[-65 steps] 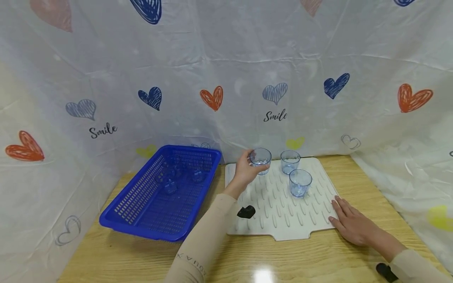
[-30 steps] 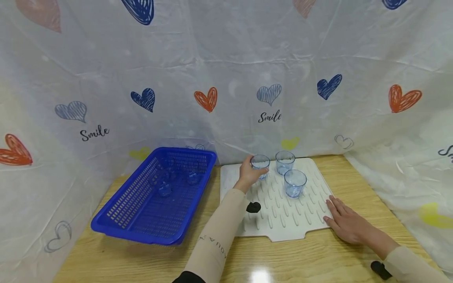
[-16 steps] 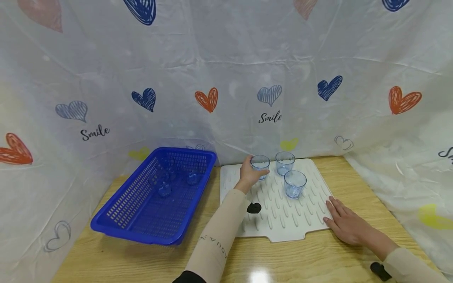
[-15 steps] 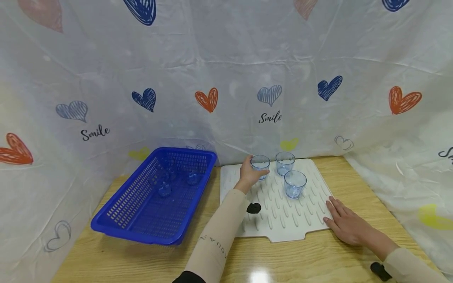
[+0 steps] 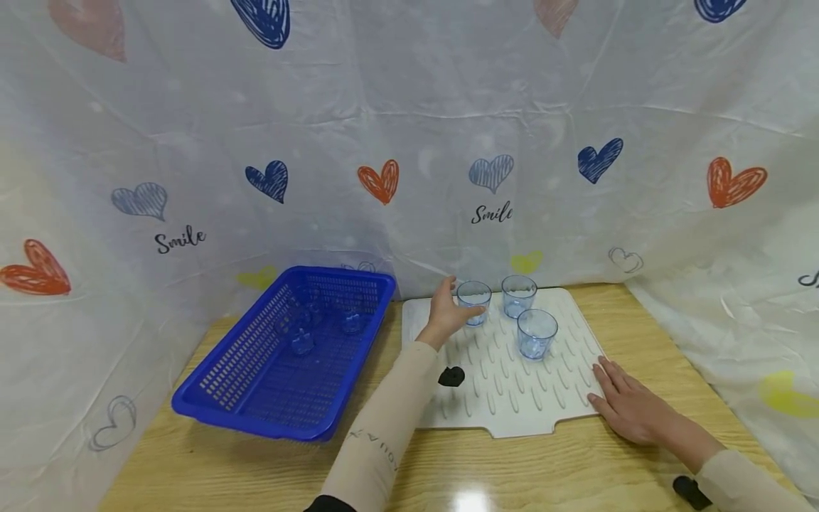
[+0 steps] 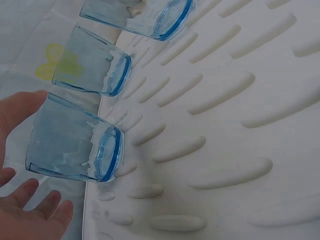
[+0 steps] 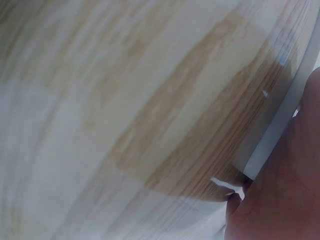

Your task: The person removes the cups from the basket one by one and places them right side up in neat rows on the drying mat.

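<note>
Upright near the back left of the white ridged mat [image 5: 486,398] stands a clear blue glass [image 5: 474,304]. Around it my left hand [image 5: 444,313] is spread; in the left wrist view the fingers [image 6: 45,200] are apart from the glass, and the thumb lies at its rim. Two matching glasses stand to its right, a rear glass [image 5: 519,296] and a front glass [image 5: 537,334]. At the mat's right edge my right hand [image 5: 630,405] rests with fingers extended, partly over the edge. The right wrist view shows only part of that hand [image 7: 285,185].
Left of the mat sits a blue plastic basket [image 5: 256,425] with several clear glasses [image 5: 302,343] lying inside. Everything rests on a wooden table [image 5: 512,476]. A heart-printed curtain [image 5: 422,92] hangs close behind and along the sides.
My left hand lowered the glass onto the mat, and its fingers have since loosened and drawn back from it. The right hand stays at the mat's edge. The head view shifted slightly.
</note>
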`<state>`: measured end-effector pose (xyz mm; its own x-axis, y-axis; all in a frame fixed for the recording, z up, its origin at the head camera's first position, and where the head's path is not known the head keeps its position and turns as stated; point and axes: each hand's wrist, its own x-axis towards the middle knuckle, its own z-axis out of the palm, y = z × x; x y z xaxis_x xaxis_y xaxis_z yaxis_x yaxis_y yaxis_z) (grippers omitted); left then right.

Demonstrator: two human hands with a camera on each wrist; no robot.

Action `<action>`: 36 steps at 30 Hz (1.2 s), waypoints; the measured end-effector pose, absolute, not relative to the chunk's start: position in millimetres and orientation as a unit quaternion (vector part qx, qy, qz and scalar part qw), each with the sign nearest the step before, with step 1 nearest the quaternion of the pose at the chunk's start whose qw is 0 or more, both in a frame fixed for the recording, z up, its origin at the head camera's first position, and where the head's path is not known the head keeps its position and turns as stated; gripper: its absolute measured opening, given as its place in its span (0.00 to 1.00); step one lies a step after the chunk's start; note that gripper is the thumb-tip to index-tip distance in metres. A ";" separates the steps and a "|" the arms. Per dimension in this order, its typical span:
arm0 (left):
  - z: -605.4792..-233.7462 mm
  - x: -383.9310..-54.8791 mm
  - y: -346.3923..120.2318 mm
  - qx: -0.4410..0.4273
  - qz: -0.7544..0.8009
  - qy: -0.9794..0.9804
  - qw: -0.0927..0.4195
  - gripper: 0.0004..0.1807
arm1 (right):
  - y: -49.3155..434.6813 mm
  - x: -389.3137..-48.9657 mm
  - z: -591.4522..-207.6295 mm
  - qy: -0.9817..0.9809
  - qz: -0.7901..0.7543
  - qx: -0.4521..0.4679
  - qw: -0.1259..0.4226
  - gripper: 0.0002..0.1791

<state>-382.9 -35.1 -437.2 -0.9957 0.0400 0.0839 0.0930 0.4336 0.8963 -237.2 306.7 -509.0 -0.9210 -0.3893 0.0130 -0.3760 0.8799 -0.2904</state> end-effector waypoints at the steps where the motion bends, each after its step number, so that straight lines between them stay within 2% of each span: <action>1: -436.4 -382.4 -35.9 -0.038 -0.531 -0.846 0.025 0.51 | 306.8 -237.3 -509.0 0.969 -0.143 -0.198 0.020 0.41; 36: -415.3 -360.2 -57.3 -0.067 -0.499 -0.863 0.023 0.51 | 307.2 -236.3 -509.0 0.968 -0.150 -0.200 0.019 0.41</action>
